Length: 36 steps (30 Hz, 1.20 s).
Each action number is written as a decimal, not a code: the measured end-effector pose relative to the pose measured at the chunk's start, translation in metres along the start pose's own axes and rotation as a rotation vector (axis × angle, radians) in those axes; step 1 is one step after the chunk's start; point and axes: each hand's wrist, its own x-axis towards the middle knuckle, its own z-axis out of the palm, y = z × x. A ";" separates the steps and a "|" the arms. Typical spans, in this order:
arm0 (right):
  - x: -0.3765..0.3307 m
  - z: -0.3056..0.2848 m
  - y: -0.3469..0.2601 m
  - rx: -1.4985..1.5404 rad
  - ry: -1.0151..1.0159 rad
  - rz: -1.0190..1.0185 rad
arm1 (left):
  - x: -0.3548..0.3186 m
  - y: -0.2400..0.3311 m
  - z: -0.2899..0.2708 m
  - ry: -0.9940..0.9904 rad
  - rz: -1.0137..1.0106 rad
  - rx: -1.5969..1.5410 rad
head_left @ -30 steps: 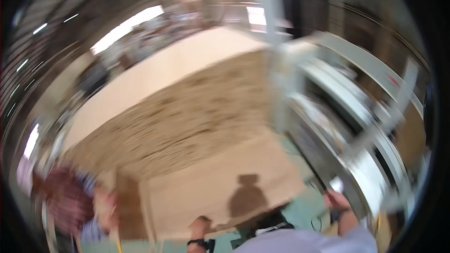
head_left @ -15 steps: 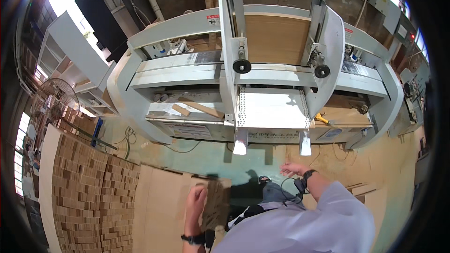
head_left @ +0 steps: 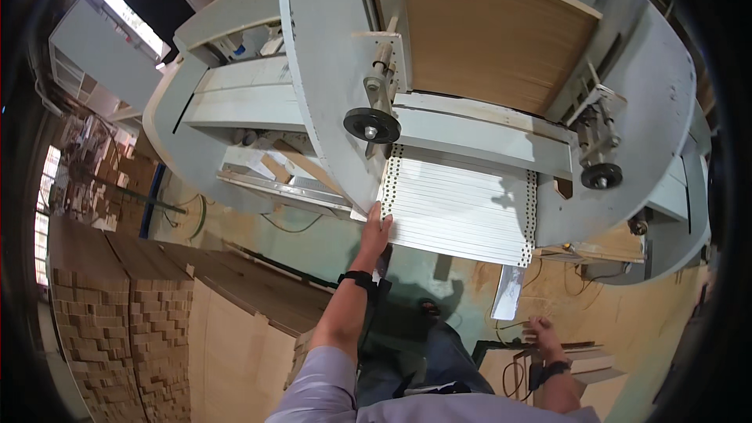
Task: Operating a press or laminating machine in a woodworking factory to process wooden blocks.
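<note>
A stack of white boards [head_left: 462, 204] with rows of dark holes along both ends lies between two tall grey side plates [head_left: 329, 70] of a large machine. At its near left corner, my left hand [head_left: 377, 227] touches the edge with fingers stretched out and thumb apart. My right hand [head_left: 540, 332] hangs low at the right, near a metal support arm [head_left: 508, 291] that juts out below the stack. Its fingers are loosely bent and apart, with nothing in them.
Black handwheels [head_left: 372, 125] are mounted on the side plates. A brown panel [head_left: 493, 31] stands upright behind the stack. Piled brown strips [head_left: 90, 337] rise at the lower left. Wood offcuts [head_left: 301, 164] lie on the machine's left shelf. Cables run over the floor.
I have come closer to the machine. My left hand has moved forward from beside my body to the stack's near left corner. My right hand is lower and farther right in the view.
</note>
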 end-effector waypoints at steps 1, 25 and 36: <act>0.009 -0.010 0.016 0.085 -0.045 0.025 | 0.003 0.001 0.006 0.001 -0.016 -0.001; 0.067 0.011 -0.041 -0.163 0.311 -0.301 | -0.024 0.084 0.011 -0.501 0.597 0.352; 0.084 0.075 -0.045 -0.134 0.194 -0.786 | -0.065 0.078 -0.038 -0.392 0.274 0.510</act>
